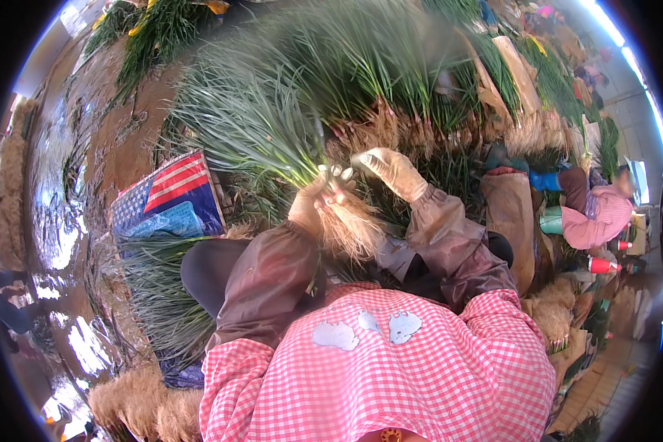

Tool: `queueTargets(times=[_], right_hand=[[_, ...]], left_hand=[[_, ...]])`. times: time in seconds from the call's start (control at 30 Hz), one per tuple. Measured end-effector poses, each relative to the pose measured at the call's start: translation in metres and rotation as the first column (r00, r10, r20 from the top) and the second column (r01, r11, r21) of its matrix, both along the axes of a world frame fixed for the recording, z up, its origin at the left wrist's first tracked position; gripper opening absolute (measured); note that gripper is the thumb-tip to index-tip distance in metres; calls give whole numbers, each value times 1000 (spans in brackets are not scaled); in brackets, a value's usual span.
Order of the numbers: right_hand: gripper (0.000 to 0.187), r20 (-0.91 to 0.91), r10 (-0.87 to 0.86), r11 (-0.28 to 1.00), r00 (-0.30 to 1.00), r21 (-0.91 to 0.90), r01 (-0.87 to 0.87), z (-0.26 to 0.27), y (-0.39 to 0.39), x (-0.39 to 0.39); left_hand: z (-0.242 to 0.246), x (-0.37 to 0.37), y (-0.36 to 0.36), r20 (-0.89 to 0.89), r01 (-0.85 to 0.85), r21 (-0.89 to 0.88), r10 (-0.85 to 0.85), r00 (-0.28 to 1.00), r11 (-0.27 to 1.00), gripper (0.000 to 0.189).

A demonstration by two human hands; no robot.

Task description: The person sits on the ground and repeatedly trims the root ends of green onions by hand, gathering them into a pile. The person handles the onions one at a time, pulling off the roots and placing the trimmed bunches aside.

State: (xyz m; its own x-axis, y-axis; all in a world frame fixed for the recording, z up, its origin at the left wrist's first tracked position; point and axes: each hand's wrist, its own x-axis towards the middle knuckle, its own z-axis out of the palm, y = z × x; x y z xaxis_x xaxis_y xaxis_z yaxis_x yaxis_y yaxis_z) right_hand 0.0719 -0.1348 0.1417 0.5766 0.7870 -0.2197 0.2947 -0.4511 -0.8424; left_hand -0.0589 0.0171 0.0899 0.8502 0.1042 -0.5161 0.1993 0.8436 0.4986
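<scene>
My left hand (308, 205), in a pale, soiled glove, is closed around the lower stems of a bunch of green onions (259, 124). Their long leaves fan out to the upper left, and a pale tuft of roots (351, 229) hangs below the fist. Just right of the bunch is my right hand (395, 172), gloved alike, its fingers pointing left. A small gap parts it from the stems. Whether anything is between its fingertips is unclear. Brown waterproof sleeves cover both my forearms.
More green onions (375, 72) stand in a row ahead, roots towards me. A flag-patterned bag (171, 193) lies left, above a leafy pile (166, 298). Wet, muddy ground (61, 210) stretches along the left. A person in a pink checked top (599, 218) sits at right, near red cups (604, 266).
</scene>
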Motion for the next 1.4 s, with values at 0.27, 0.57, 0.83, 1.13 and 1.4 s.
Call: queueTargets(times=[0.27, 0.57, 0.83, 1.13, 1.4], right_hand=[[19, -129, -248, 938, 960, 214, 271, -50, 39, -11], [24, -346, -557, 732, 755, 224, 643, -55, -1, 45], [36, -291, -242, 970, 926, -48, 238, -60, 3, 30], [21, -299, -430, 836, 852, 225, 501, -31, -3, 32], [24, 568, 332, 910, 754, -403, -97, -40, 57, 2]], left_hand=[[-32, 8, 4, -24, 97, -135, -101, 995, 986, 23], [-17, 6, -5, 41, 25, -45, -23, 999, 999, 35], [-35, 8, -7, 2, 92, 114, -92, 996, 989, 24], [-37, 8, -2, -35, 140, 38, -139, 990, 989, 24], [-44, 3, -10, -109, 93, 57, -87, 990, 994, 22]])
